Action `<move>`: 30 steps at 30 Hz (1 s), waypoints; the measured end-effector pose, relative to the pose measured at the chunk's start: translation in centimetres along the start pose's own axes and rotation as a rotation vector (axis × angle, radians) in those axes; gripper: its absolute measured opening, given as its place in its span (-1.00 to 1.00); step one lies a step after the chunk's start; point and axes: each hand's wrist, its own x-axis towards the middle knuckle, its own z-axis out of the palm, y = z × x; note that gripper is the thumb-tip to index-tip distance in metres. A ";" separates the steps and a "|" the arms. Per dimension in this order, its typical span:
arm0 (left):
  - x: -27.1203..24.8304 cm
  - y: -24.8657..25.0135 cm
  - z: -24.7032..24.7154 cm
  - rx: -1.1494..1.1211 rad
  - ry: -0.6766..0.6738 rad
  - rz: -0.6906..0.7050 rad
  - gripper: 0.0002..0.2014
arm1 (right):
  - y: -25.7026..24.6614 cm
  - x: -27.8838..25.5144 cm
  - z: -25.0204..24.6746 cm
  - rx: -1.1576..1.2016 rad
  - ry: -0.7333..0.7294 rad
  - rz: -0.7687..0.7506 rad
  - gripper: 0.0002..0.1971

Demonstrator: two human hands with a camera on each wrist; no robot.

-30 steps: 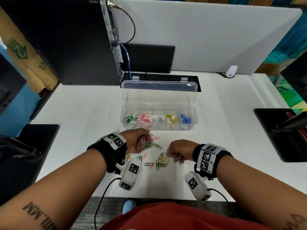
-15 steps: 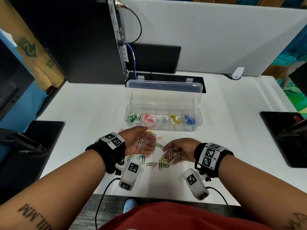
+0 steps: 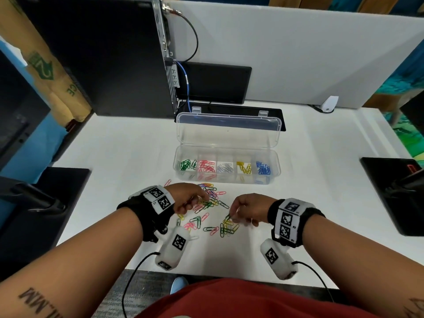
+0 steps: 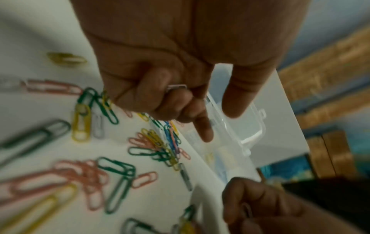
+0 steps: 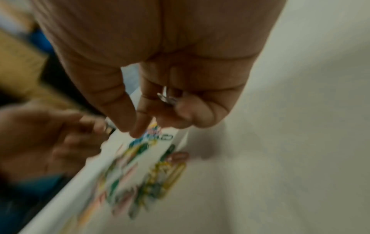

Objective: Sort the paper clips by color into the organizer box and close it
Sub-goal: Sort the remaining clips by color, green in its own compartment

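A: Evidently both hands are stocking up before a trip to the box. The left hand (image 4: 160, 88) has its lower fingers curled round a silvery-white paper clip (image 4: 176, 86), the forefinger and thumb free and pointing down, I'd guess so it can go on picking while it carries.

B: And the right hand (image 5: 170, 101)?

A: Much the same: fingers folded over a pale silvery clip (image 5: 167, 96) tucked against the palm, thumb and forefinger reaching toward the loose pile of coloured wire paper clips (image 3: 211, 212). That pile lies on the white desk (image 3: 114, 168) between the two hands, nearer the front edge than the box is.

B: Where's the box?

A: The clear plastic organizer box (image 3: 226, 177) sits just beyond the pile, toward the back edge of the desk, with its hinged transparent lid (image 3: 228, 131) thrown open away from the person, which leaves every compartment reachable from the near side.

B: What's inside?

A: Five compartments in a row. From the left: green clips (image 3: 187, 165), pink-red clips (image 3: 205, 166), white or silver clips (image 3: 224, 167), yellow clips (image 3: 244, 168), blue clips (image 3: 263, 168) at the right end.

B: So the held ones belong in the middle.

A: I'd judge so. Plenty of clips remain unsorted, so closing the lid is some way off.
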 end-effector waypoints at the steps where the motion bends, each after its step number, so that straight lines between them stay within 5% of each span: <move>1: -0.1 0.0 0.0 0.183 0.020 0.019 -0.89 | -0.1 -0.1 0.2 -0.169 0.010 -0.053 -0.87; 5: -0.1 -0.5 0.6 0.686 0.019 0.202 -0.96 | -0.4 0.0 1.2 -0.499 0.030 -0.177 -0.74; 12: -0.2 -3.1 1.7 1.149 0.019 0.200 -0.77 | 0.6 0.4 2.3 -0.674 0.081 -0.179 -0.70; 27: -1.2 -3.9 3.5 1.311 0.108 0.191 -0.83 | 1.1 0.8 2.4 -0.728 0.189 -0.190 -0.79; 30: -0.9 -4.0 3.4 1.275 0.084 0.197 -0.95 | 0.7 1.1 2.4 -0.760 0.184 -0.166 -0.95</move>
